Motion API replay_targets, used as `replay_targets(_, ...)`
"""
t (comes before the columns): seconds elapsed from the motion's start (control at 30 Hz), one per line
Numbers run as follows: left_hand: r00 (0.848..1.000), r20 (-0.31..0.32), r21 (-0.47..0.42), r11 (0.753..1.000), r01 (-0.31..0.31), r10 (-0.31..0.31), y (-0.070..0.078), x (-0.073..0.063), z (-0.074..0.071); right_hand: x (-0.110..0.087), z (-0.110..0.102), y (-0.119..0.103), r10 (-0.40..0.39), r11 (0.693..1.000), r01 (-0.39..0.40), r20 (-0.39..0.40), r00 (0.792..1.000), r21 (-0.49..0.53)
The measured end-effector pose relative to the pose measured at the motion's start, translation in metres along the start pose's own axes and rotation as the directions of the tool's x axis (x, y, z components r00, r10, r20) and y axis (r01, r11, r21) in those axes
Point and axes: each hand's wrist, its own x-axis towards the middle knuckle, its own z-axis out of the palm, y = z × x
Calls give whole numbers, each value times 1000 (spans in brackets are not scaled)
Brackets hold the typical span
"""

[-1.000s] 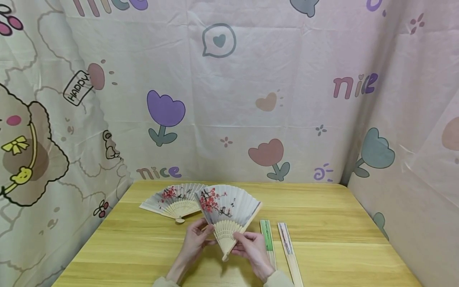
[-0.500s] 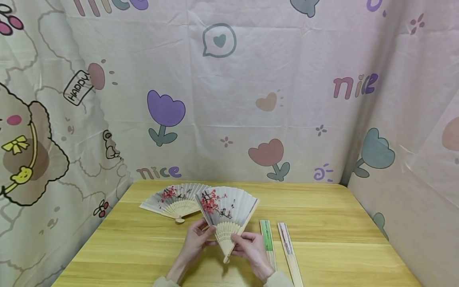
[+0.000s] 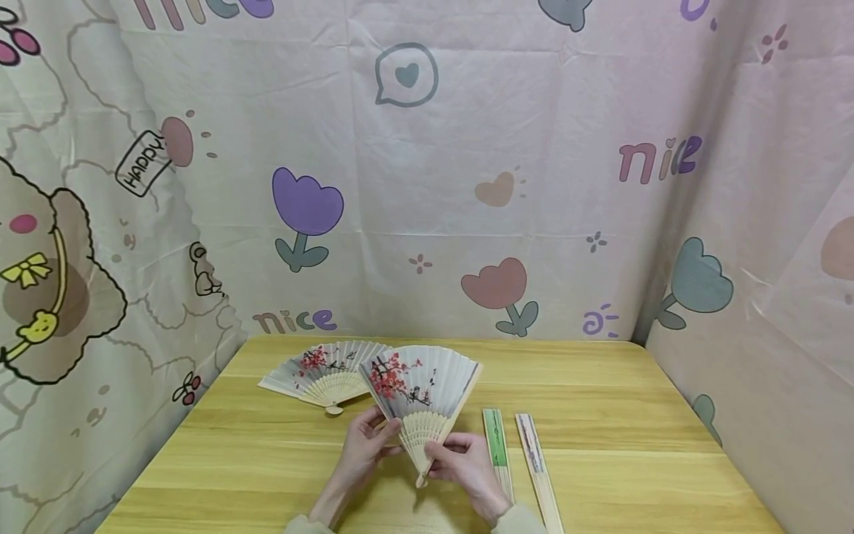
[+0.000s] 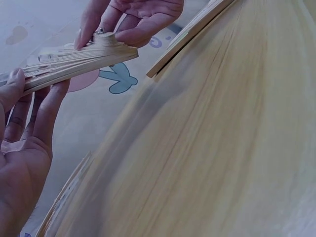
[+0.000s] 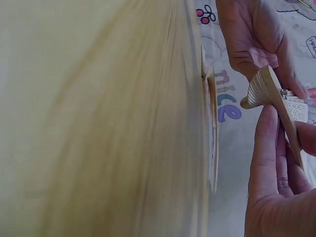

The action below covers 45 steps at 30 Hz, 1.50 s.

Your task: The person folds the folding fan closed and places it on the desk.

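A partly spread folding fan [image 3: 427,378], white with red blossoms and a pale wooden base, is held up above the table between both hands. My left hand [image 3: 363,445] pinches its left side at the slats, thumb in front and fingers behind. On the other edge, my right hand [image 3: 465,463] pinches the slats low down, close to the pivot. In the left wrist view the fan's ribs [image 4: 74,66] run between the two hands. The right wrist view shows the stacked rib ends [image 5: 266,86] by the right hand's fingers [image 5: 265,148].
A second, fully spread blossom fan [image 3: 327,378] lies at the back left of the wooden table [image 3: 600,415], partly overlapped by the held one. Right of the hands lie two folded fans, a green one [image 3: 497,441] and a whitish one [image 3: 536,460]. Printed cloth [image 3: 414,148] hangs behind.
The held fan's right edge has moved slightly inward, so it is a little less spread. My right thumb has shifted slightly left and down along the slats; the left hand stays nearly still.
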Motion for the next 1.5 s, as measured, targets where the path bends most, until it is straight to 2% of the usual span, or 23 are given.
replay_targets(0.13, 1000, -18, 16, 1000, 13, -12, 0, 0, 0, 0, -1, 2, -15, 999, 15, 1, 1000, -35)
replay_targets(0.37, 994, -93, 64, 996, 55, -49, 2, -1, 2, 0, -3, 3, -25, 997, 28, 28, 999, -74)
replay_targets(0.63, 994, -92, 63, 996, 60, -54, 3, 1, 2, -2, -5, 3, -31, 995, 34, 40, 999, -99)
replay_targets(0.87, 982, -178, 127, 988, 83, -59, 0, 2, 5, -1, -6, 3, -46, 995, 51, 62, 997, -89)
replay_targets(0.97, 983, -173, 139, 986, 87, -62, -1, 2, 4, -2, -5, 2, -44, 994, 50, 68, 997, -95)
replay_targets(1.23, 991, -114, 119, 990, 82, -69, 0, 1, 0, -3, -4, 3, -43, 992, 50, 68, 997, -115)
replay_targets(1.5, 985, -150, 179, 977, 112, -85, 1, 1, 2, -4, -4, 3, -39, 989, 48, 66, 997, -140)
